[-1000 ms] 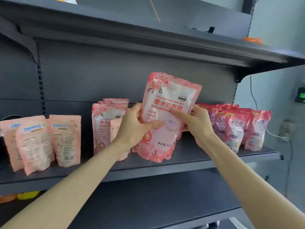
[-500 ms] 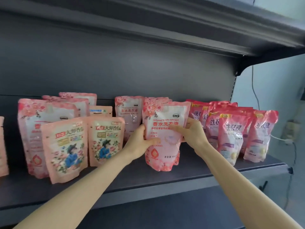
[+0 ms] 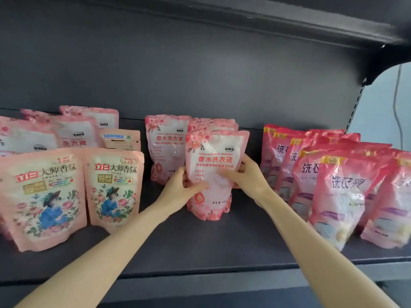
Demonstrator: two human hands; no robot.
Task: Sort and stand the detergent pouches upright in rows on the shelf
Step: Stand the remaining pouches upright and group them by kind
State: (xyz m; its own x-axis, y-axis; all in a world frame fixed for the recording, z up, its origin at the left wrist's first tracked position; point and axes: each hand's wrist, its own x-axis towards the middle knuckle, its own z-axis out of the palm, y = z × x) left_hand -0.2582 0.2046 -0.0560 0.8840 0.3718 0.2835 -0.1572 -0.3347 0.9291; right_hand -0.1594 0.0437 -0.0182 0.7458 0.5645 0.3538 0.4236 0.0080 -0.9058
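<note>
My left hand [image 3: 178,188] and right hand [image 3: 247,177] clasp the pink pouch [image 3: 214,161] by its sides, its base apparently on the shelf [image 3: 222,247] in front of matching pouches [image 3: 212,123]. If I let go unevenly, I judge the soft pouch could slump forward or tip its neighbours.

middle pouch [image 3: 214,152]: "香水洗衣液" | floral pouch [image 3: 44,196]: "立白大师香氛", "3.8元" | red pouch [image 3: 342,196]: "洗衣液", "NEW"
</note>
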